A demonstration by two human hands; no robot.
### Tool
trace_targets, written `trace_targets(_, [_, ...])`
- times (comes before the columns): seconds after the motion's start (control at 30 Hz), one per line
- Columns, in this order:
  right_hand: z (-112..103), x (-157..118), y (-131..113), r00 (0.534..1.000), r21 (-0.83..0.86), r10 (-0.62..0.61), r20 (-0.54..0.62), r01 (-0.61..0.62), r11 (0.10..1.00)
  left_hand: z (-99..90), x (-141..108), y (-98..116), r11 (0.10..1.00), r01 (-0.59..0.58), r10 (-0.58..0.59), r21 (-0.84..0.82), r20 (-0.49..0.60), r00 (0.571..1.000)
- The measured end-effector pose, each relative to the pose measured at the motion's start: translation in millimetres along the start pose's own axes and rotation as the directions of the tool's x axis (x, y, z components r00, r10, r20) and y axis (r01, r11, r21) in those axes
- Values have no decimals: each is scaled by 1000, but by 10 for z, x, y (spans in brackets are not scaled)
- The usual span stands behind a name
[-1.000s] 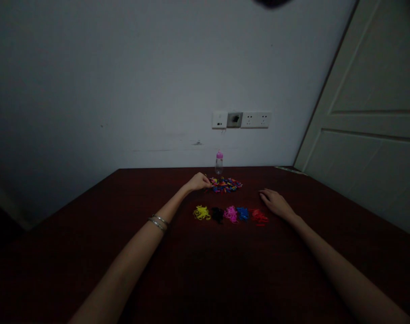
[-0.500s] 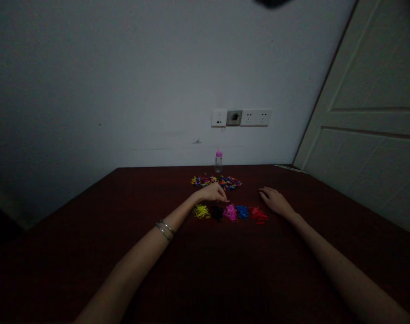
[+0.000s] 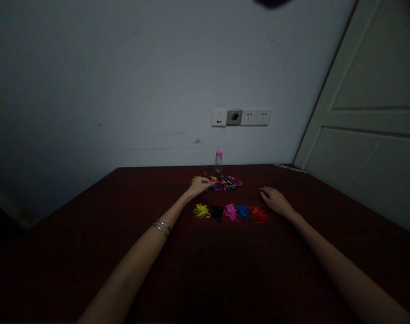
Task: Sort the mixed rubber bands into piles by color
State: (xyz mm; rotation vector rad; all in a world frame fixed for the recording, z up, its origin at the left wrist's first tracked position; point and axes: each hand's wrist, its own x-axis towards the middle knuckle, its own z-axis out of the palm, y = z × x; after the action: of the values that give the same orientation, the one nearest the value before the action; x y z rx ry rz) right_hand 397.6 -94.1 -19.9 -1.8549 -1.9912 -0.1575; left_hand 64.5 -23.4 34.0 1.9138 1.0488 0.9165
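My left hand (image 3: 200,184), wearing bangles on its wrist, reaches to the mixed pile of coloured rubber bands (image 3: 227,182). Its thumb and fingers are pinched at the pile's left part; whatever lies between the fingertips is too small to make out. My right hand (image 3: 275,200) rests palm down on the table, fingers stretched out, holding nothing. Nearer to me, sorted heaps lie in a row: yellow bands (image 3: 201,211), black bands (image 3: 217,213), pink bands (image 3: 231,212), blue bands (image 3: 242,211) and red bands (image 3: 259,215).
A small clear bottle with a pink cap (image 3: 219,162) stands behind the mixed pile. The dark red table (image 3: 205,270) meets a pale wall (image 3: 158,90) with a row of sockets (image 3: 255,117). A white panelled door (image 3: 370,135) is at the right.
My left hand has moved left and away from me, from above the pink heap to the mixed pile, uncovering more of that pile's middle. My right hand has stayed still.
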Motion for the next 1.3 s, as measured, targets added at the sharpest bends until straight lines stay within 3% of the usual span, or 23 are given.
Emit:
trace_targets(0.03, [2, 1, 2, 1000, 4, 0, -1, 0, 1000, -50, 8, -81, 1000, 9, -11, -16, -143, 990])
trace_targets(0.1, [5, 3, 5, 1000, 8, 0, -4, 0, 1000, -150, 15, -238, 998, 22, -38, -53, -308, 951])
trace_targets(0.23, [10, 4, 8, 1000, -5, 6, -2, -6, 1000, -303, 26, -475, 995, 24, -65, -101, -423, 904])
trace_targets(0.47, [55, 25, 80, 1000, 14, 6, -10, -6, 1000, -324, 36, -547, 994, 33, -72, -101, -409, 910])
trace_targets(0.67, [-8, 114, 176, 997, 174, -58, -43, 64, 983, -288, 18, -518, 997, 38, -60, -68, -374, 926])
trace_targets(0.8, [-108, 234, -26, 991, 203, -105, -84, 120, 972, -282, 26, -526, 997, 43, -63, -64, -365, 929])
trace_targets(0.93, [-115, 402, -347, 974, 240, -224, -22, 222, 945, -282, 14, -523, 996, 50, -74, -79, -347, 935])
trace_targets(1.03, [-42, 518, -506, 969, 261, -243, 35, 226, 938, -285, -9, -510, 996, 45, -66, -72, -332, 941])
trace_targets(1.3, [122, 663, -570, 967, 308, -226, 118, 181, 934, -273, -36, -489, 999, 41, -46, -24, -321, 946])
